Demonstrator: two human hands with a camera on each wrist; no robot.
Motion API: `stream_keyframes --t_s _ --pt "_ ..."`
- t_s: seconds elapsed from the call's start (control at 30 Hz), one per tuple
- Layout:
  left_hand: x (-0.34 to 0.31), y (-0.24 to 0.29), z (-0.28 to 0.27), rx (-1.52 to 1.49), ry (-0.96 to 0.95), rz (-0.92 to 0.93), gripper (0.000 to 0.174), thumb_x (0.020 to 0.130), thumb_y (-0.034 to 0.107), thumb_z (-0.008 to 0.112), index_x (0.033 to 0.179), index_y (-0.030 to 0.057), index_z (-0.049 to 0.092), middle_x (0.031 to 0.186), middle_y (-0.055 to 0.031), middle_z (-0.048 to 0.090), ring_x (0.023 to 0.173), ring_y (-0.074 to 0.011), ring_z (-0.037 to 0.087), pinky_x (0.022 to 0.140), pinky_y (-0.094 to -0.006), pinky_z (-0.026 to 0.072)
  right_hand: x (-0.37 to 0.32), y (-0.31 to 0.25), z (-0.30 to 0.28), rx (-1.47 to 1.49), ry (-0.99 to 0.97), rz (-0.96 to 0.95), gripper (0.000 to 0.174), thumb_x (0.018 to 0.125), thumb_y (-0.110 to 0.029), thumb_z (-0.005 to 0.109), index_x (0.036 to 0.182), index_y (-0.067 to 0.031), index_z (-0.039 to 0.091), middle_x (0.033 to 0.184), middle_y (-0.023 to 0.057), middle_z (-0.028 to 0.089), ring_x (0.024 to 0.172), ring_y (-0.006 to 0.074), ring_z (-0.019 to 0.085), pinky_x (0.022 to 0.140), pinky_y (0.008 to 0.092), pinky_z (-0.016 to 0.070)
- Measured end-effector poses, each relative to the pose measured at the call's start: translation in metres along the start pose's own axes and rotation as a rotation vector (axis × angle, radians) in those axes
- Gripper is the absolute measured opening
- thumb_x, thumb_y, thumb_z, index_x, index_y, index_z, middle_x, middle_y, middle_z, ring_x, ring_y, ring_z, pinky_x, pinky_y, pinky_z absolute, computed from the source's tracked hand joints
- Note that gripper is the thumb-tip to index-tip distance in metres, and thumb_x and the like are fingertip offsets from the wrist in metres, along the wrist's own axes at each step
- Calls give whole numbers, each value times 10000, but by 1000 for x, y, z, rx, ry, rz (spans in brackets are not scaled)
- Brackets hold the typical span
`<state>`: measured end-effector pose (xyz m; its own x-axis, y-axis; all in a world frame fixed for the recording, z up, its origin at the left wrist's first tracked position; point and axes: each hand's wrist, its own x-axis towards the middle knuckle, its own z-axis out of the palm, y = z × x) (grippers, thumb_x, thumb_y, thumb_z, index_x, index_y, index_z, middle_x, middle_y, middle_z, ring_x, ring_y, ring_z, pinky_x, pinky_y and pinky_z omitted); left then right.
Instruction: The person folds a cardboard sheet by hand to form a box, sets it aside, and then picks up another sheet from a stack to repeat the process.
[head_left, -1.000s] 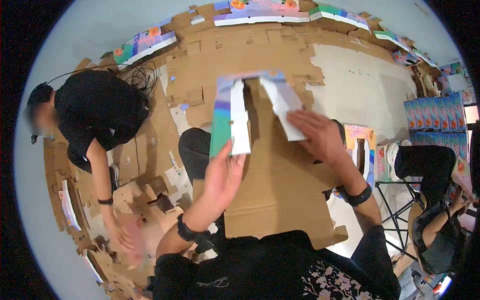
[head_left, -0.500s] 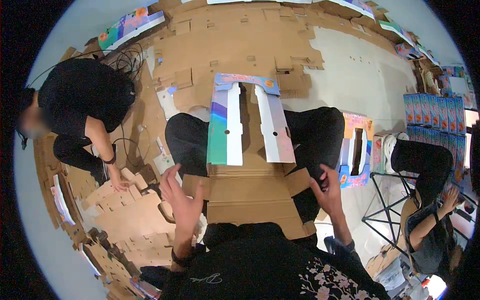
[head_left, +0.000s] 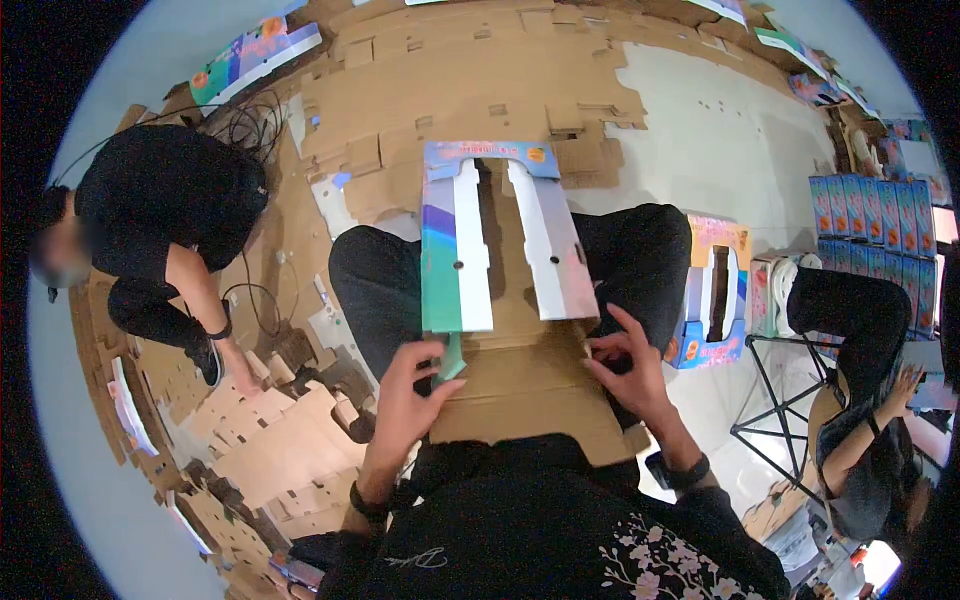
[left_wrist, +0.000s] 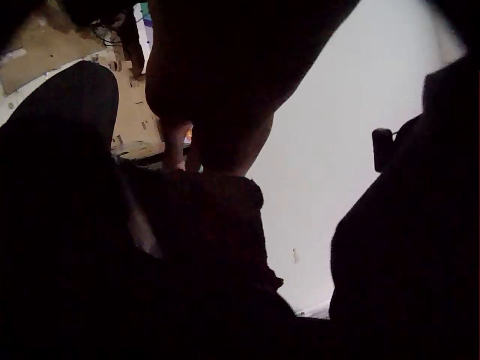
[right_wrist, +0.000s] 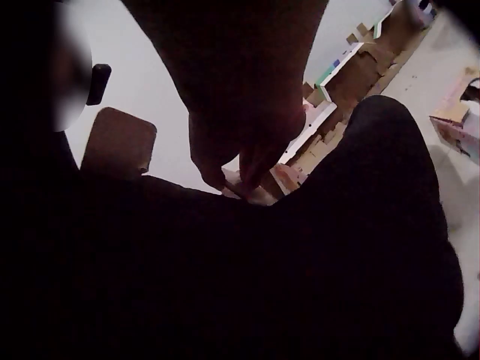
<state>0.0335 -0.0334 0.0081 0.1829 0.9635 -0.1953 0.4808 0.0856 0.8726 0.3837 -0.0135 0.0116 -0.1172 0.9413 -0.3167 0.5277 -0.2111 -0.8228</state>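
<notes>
The green-and-pink printed cardboard box (head_left: 533,245) lies at twelve o'clock, its near-end folding now under way: the half-open left hand (head_left: 406,395) newly presses up the green flap (head_left: 453,357) at seven, the right hand (head_left: 636,376) pinching the brown flap (head_left: 588,350) at five.

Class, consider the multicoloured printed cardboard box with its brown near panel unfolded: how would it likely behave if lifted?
The multicoloured printed cardboard box is probably light for its size, its walls looking thin. Its folded far end should stay fairly stiff. The creased brown near panel would likely flop or bend.
</notes>
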Motion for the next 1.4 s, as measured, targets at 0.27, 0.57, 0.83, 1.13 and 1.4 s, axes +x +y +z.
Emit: stream_keyframes --t_s 0.27,0.57,0.83,1.13,1.4 --pt "68 -34 -12 194 -8 -51 1180 675 352 936 1555 43 213 1356 -236 506 986 -283 695 809 -371 599 75 3 -6 -309 -319 171 1025 747 -625 786 1449 32 429 858 197 731 829 372 725 824 430 572" --pt "107 -61 8 227 8 -103 574 820 126 704 1369 25 569 987 -303 682 763 -323 723 717 -405 555 117 41 3 -406 -204 45 320 783 -271 725 897 26 700 837 255 691 808 417 687 775 470 558" --pt "104 -64 -2 -73 -172 -215 939 795 163 824 1565 80 293 1009 -194 720 657 -184 648 641 -326 531 145 57 -13 284 -268 208 660 956 -458 624 1443 -30 504 1157 105 671 881 169 647 748 316 538" --pt "103 -63 0 -18 -206 -180 1018 803 216 844 1596 84 219 842 -157 687 655 -189 631 646 -334 527 196 98 6 306 -342 334 556 1044 -500 478 1419 -95 543 1061 39 655 825 131 619 727 333 571" --pt "105 -59 -1 3 -183 -163 980 808 218 831 1583 78 249 862 -165 681 701 -198 640 666 -345 531 201 95 9 260 -305 271 417 1036 -355 548 1315 -57 632 982 35 673 692 115 608 685 282 542"
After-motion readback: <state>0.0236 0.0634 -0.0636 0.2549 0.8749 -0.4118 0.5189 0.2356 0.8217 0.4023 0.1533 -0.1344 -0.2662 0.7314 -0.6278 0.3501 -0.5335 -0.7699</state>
